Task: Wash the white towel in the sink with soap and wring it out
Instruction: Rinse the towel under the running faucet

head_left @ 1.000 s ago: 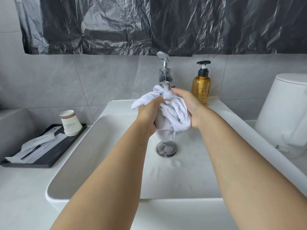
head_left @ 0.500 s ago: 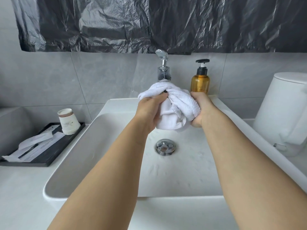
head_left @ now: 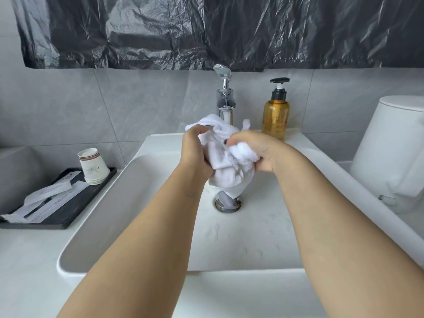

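My hands cover the middle of the towel, and its hanging end hides part of the drain. The towel also hides the tap's base. The bin at right and the tray at left are cut off. Print on the cups is too small to read.

Soft, even daylight fills the scene, bright without harshness. The black plastic sheet across the top of the frame catches pale, crinkled highlights, strongest at upper left. The chrome faucet and the drain show small glints. Shadows are faint: a grey shade lies along the sink wall at left, and soft shade under the forearms. Wide-angle distortion bows the sink rim and stretches the forearms toward the lower corners. Focus is sharp centrally, slightly softer at the edges
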Motion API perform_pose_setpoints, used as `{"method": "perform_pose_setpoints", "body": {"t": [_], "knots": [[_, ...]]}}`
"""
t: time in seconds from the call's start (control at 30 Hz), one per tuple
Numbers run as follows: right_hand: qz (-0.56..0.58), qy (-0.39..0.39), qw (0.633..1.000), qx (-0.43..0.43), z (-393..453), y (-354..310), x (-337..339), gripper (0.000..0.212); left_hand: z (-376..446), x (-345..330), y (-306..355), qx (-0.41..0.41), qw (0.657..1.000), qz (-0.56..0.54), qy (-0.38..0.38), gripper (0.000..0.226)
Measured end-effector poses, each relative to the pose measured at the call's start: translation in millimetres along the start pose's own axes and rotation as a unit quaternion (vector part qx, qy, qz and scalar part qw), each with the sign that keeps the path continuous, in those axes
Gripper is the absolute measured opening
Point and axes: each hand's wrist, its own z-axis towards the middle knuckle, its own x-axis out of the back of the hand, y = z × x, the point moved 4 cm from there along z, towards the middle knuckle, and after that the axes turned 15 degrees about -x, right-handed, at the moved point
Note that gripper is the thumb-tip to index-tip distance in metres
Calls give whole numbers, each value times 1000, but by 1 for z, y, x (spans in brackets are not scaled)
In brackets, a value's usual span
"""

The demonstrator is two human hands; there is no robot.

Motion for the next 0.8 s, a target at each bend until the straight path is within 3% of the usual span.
{"method": "perform_pose_setpoints", "body": {"t": [0.07, 0.13, 0.17, 0.3, 0.5, 0.6, 0.8], "knots": [[102, 25, 994, 2, 3, -2, 10, 38, 1, -1, 2, -24, 1000, -2, -15, 27], [205, 29, 978, 2, 7, 0, 20, 21, 12, 3, -7, -10, 1000, -15, -1, 68], [243, 22, 970, -2, 8, 2, 23, 16, 14, 5, -11, 6, 1000, -9, -1, 75], [285, -7, 958, -31, 5, 6, 23, 20, 0, -2, -12, 38, 998, 31, -46, 31], [247, -78, 966, -26, -12, 5, 12, 27, -7, -4, -16, 48, 992, 80, -81, 21], [244, -45, 969, -5, -11, 2, 11, 18, -4, -4, -18, 40, 994, 82, -57, 17], [203, 114, 972, -18, 12, 5, 25, 13, 9, 2, -29, 8, 995, 67, 72, 43]]}}
